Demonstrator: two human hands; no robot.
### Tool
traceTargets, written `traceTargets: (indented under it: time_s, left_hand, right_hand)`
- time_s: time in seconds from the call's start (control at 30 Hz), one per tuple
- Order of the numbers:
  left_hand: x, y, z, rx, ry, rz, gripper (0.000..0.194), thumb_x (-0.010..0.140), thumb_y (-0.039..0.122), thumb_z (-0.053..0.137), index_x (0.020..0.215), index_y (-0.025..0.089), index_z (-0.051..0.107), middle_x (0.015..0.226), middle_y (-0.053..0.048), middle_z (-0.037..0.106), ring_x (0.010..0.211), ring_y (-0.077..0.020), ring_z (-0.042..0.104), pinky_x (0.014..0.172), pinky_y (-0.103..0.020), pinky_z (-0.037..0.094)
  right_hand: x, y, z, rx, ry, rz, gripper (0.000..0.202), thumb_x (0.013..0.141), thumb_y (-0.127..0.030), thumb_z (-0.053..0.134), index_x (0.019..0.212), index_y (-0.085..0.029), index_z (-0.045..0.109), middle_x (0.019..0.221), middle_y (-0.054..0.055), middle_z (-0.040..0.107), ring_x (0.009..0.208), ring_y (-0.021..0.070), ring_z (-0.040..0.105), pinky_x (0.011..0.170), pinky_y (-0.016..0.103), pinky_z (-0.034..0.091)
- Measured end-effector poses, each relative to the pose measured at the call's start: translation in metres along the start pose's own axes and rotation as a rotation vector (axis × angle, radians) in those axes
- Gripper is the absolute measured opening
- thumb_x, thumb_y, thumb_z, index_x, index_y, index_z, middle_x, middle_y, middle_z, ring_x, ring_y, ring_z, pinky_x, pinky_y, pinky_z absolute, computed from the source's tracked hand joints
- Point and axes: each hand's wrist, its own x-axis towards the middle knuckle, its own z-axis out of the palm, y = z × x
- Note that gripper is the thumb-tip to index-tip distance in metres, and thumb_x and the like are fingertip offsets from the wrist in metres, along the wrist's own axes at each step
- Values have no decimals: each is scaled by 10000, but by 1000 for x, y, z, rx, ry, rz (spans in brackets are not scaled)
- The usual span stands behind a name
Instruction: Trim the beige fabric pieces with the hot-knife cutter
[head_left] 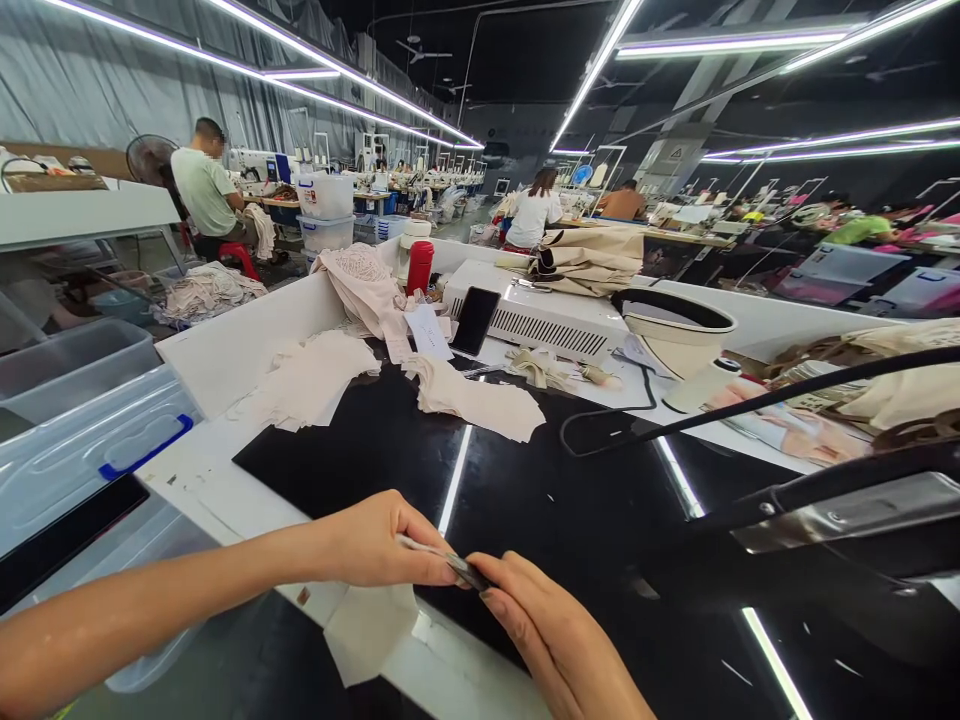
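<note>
My left hand (382, 540) is closed, pinching a beige fabric piece (371, 625) that hangs below it over the table's front edge. A pale edge shows between its thumb and fingers. Close against it, my right hand (551, 630) is closed around a small, thin, dark metal tool (471, 572). Most of that tool is hidden by the fingers, so its kind cannot be told. Both hands meet above the near edge of the glossy black tabletop (375, 470). Farther back lie a stack of beige cut pieces (480, 400) and a second beige stack (319, 375).
A black curved bar and machine arm (847, 510) reach in from the right. Behind the stacks stand a phone (476, 320), a red bottle (420, 268) and a white vented box (540, 310). Clear plastic bins (75, 360) stand at left. Several people sit at sewing machines beyond.
</note>
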Motion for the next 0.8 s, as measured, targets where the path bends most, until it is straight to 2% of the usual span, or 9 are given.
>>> traceTargets:
  time_s: [0.13,0.27,0.6,0.8]
  left_hand:
    - [0,0,1,-9,-1,6,288,817,373,712,959,159,843,690,-6,644,650,-122,489,599,-231,346]
    - [0,0,1,-22,-7,3,266,815,348,711,938,153,842,654,8,592,634,-111,442,585,-232,317]
    - [-3,2,2,-7,0,-25,306,826,385,712,977,153,842,774,-30,720,723,-153,571,666,-244,408]
    - [-3,1,0,23,8,17,293,843,360,698,984,145,837,745,-25,698,695,-140,537,630,-236,381]
  right_hand:
    - [-1,-1,2,5,23,9,402,1100,-439,377,1171,-284,742,999,52,767,874,219,755,686,240,623]
    - [0,-3,2,-5,7,24,419,1104,-448,356,1150,-293,742,995,45,768,847,211,755,644,233,610]
    - [0,-1,6,-14,31,20,435,1102,-462,354,1130,-287,751,998,49,774,844,219,756,683,259,629]
    - [2,1,2,81,-14,14,455,1098,-498,342,1192,-303,742,937,45,763,802,213,745,636,249,610]
